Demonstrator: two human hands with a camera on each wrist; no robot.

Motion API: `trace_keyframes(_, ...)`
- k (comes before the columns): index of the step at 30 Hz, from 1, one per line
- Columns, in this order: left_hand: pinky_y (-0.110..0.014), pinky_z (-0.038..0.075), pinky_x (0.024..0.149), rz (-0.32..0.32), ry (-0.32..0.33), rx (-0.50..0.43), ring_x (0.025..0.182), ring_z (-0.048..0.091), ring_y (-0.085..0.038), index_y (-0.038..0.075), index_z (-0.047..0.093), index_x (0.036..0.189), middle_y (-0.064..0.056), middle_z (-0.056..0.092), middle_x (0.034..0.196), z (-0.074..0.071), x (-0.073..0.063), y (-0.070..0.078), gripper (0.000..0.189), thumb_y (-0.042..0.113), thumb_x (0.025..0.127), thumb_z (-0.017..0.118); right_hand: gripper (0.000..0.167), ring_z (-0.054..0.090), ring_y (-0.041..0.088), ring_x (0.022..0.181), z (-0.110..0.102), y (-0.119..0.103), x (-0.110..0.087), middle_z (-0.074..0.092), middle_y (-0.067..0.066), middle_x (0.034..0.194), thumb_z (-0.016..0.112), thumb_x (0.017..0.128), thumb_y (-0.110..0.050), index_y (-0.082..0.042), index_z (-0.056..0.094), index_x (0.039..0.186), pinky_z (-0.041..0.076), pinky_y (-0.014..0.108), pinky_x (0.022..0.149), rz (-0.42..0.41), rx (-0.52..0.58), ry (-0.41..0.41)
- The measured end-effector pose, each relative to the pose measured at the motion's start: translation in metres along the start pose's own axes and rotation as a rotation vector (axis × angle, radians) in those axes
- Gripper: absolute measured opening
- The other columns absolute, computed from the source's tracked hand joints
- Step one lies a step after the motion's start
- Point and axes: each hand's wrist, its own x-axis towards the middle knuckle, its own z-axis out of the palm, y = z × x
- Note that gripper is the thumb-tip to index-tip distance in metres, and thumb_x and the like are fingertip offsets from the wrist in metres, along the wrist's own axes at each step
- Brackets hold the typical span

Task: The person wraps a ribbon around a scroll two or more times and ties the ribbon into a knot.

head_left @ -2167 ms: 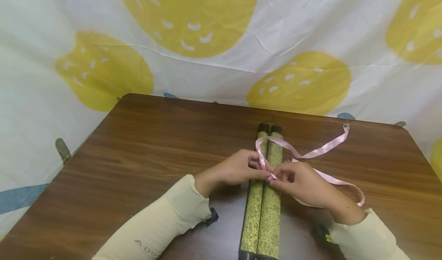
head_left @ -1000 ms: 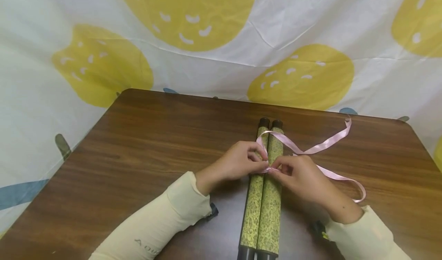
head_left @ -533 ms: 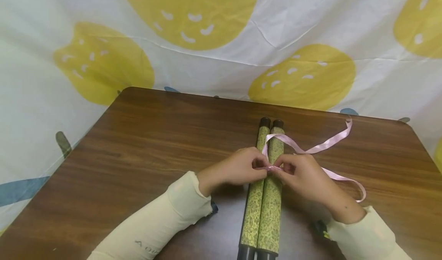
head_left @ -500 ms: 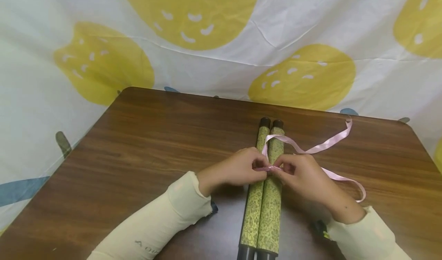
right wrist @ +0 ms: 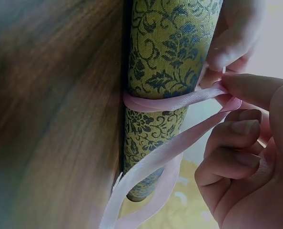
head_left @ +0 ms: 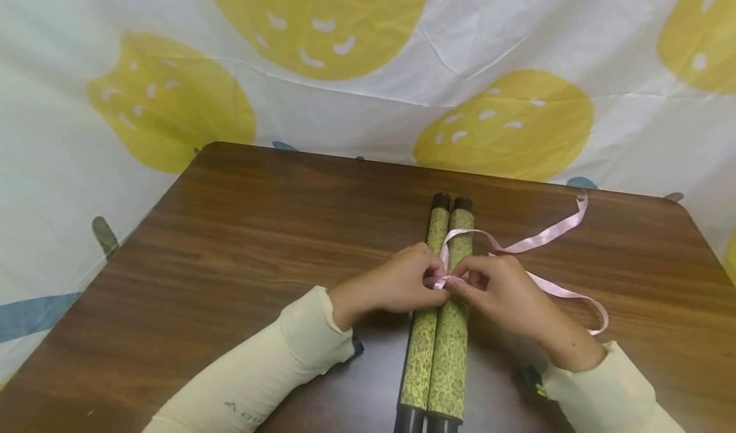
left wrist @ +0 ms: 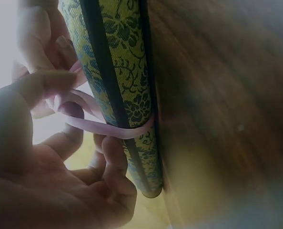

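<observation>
Two slim rolled scrolls in yellow-green floral brocade with dark end knobs lie side by side on the table. A pink satin ribbon wraps around them near their middle, as the left wrist view and right wrist view show. My left hand pinches the ribbon above the scrolls between thumb and fingers. Right beside it, my right hand pinches the ribbon with thumb and index finger. The crossing of the ribbon is partly hidden by fingertips. Two loose ribbon lengths trail to the right.
The brown wood-grain table spreads out around the scrolls. Behind it hangs a white cloth printed with yellow lemons. One ribbon tail reaches close to the table's back edge, and the other curls beside my right wrist.
Both hands stay over the scrolls' middle while their fingers shift on the ribbon. The ribbon loop above my left hand has become smaller and moved right, lying lower over the scrolls.
</observation>
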Motion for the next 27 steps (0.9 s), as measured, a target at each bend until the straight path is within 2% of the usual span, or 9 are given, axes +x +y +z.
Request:
trace_keyframes(4,-0.024,0.039,0.073,-0.026,0.025,0.044,0.083,0.049,-0.011,0.019,0.055,0.064,0.003,0.052,0.081,-0.0006,-0.001,0.0028,0.026,0.021,0.083,0.074,0.01,0.041,0.001,0.052,0.0005,0.001,0.0007,0.047,-0.012,0.056,0.074,0.091,-0.02,-0.019,0.072,0.081,0.039,0.022,0.049,-0.007,-0.006,0.004)
trace_keyframes(8,-0.023,0.039,0.072,-0.009,0.021,0.067,0.08,0.049,-0.01,0.019,0.06,0.065,0.006,0.05,0.073,-0.0014,-0.0012,0.002,0.023,0.019,0.084,0.073,0.01,0.041,0.0,0.052,0.0,0.0016,0.0006,0.048,-0.012,0.057,0.074,0.091,-0.022,-0.019,0.072,0.082,0.039,0.023,0.049,0.007,-0.001,-0.009)
trace_keyframes(11,-0.021,0.039,0.065,-0.019,0.0,0.048,0.071,0.049,-0.008,0.018,0.062,0.067,0.008,0.048,0.067,-0.0022,-0.0012,0.0021,0.021,0.017,0.084,0.072,0.009,0.042,0.0,0.051,0.0002,0.0026,0.0006,0.048,-0.012,0.057,0.074,0.091,-0.021,-0.019,0.072,0.082,0.039,0.023,0.048,0.009,-0.001,-0.018)
trace_keyframes(15,-0.02,0.04,0.053,-0.078,-0.035,0.017,0.061,0.048,-0.006,0.018,0.06,0.068,0.007,0.05,0.067,-0.003,-0.0017,0.0039,0.019,0.02,0.084,0.071,0.01,0.04,0.001,0.05,0.0011,0.0042,0.0011,0.046,-0.013,0.055,0.074,0.091,-0.019,-0.02,0.071,0.081,0.038,0.022,0.047,0.003,-0.008,-0.019)
trace_keyframes(18,-0.021,0.039,0.05,-0.103,-0.048,0.047,0.057,0.048,-0.005,0.018,0.057,0.067,0.007,0.051,0.065,-0.0024,-0.0021,0.0049,0.025,0.026,0.086,0.071,0.012,0.039,0.0,0.049,0.0015,0.0046,0.0006,0.045,-0.014,0.055,0.074,0.091,-0.021,-0.021,0.07,0.08,0.037,0.022,0.047,0.002,-0.012,-0.026)
trace_keyframes(23,-0.021,0.037,0.048,-0.099,0.012,0.122,0.053,0.046,-0.005,0.019,0.058,0.064,0.009,0.051,0.059,-0.0014,-0.0019,0.0047,0.034,0.035,0.09,0.072,0.012,0.039,0.0,0.05,0.0013,0.0036,0.0006,0.044,-0.015,0.056,0.073,0.092,-0.021,-0.023,0.07,0.08,0.036,0.022,0.047,-0.003,-0.012,-0.032)
trace_keyframes(27,-0.02,0.039,0.051,-0.109,0.056,0.128,0.055,0.048,-0.005,0.019,0.063,0.064,0.009,0.055,0.06,-0.0029,-0.0012,0.0042,0.031,0.034,0.085,0.079,0.011,0.04,0.001,0.051,0.0016,0.0032,0.0018,0.044,-0.015,0.056,0.073,0.092,-0.021,-0.023,0.071,0.081,0.036,0.022,0.048,-0.003,-0.018,-0.031)
